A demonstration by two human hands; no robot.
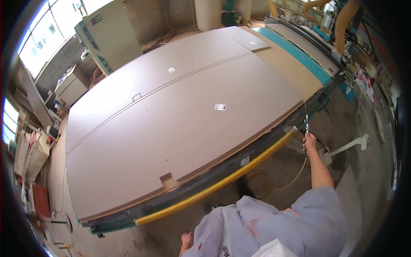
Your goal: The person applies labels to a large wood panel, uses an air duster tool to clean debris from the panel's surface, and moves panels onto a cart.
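My right hand (309, 142) is closed around an air blow gun (307, 125) with a thin metal nozzle. Its tip is by the right front corner of a large greyish-beige board (244, 141). A pale hose (296, 180) hangs from the gun and curves toward the floor. The board lies flat on a machine table and has cut lines, a small rectangular notch on its near edge, and white labels (220, 107). Low beside my body, my left hand (187, 239) is loosely curled, partly covered by my grey jacket, with nothing seen in it.
A yellow tube (222, 184) runs along the table's near side. Machinery with a teal strip (295, 53) and tan ducts (346, 25) stands at the far right. A white bracket arm (349, 147) sticks out right of my hand. A tall cabinet (109, 36) stands behind the table.
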